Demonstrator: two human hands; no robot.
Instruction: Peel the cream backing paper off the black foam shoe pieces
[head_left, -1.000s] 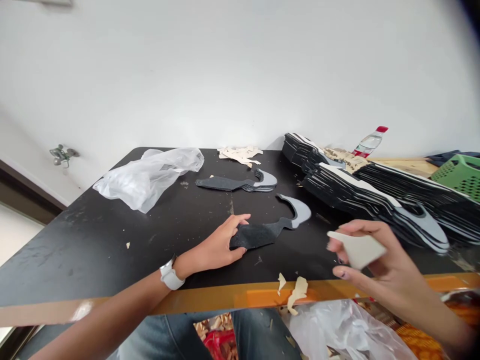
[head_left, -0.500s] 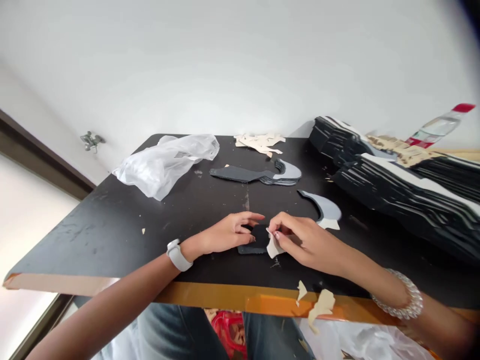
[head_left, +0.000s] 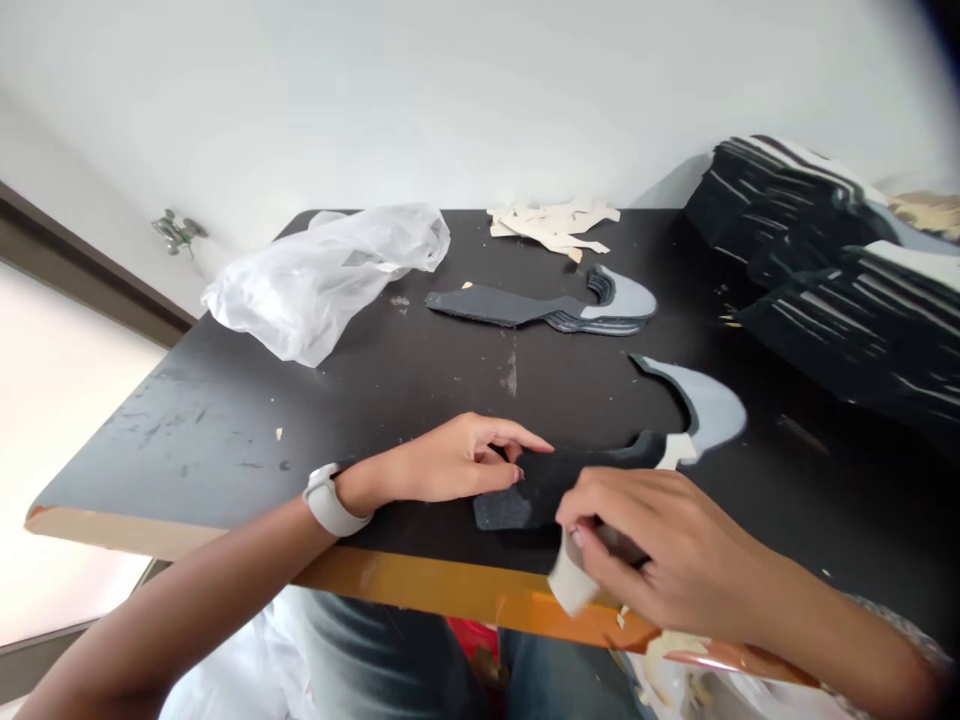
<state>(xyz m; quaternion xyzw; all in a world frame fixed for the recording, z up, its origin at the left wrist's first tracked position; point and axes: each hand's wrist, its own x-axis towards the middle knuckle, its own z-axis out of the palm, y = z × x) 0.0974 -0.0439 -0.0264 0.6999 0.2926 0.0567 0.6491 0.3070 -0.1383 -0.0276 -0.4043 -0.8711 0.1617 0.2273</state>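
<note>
A hook-shaped piece of black sheet material [head_left: 502,508] lies near the front of the table, its far curved end faced in light grey, with a bit of off-white paper [head_left: 678,449] by the curve. My left hand [head_left: 465,460] rests at its near end, thumb and index finger apart, the other fingers curled. In my right hand [head_left: 667,540], thumb and fingers pinch a cream strip of backing paper [head_left: 571,582] that hangs, blurred, above the taped edge. Part of the black piece is hidden behind my right hand.
Farther back lies a small stack of similar pieces [head_left: 487,305], with cream paper scraps [head_left: 551,225] behind it. A crumpled clear plastic bag [head_left: 322,280] sits at left. Tall stacks of black pieces [head_left: 862,320] stand at right. Brown tape [head_left: 420,583] covers the table's front edge.
My right hand has moved right and toward the front edge, carrying the paper strip off the black piece. My left hand stays by the piece. The view has tilted down.
</note>
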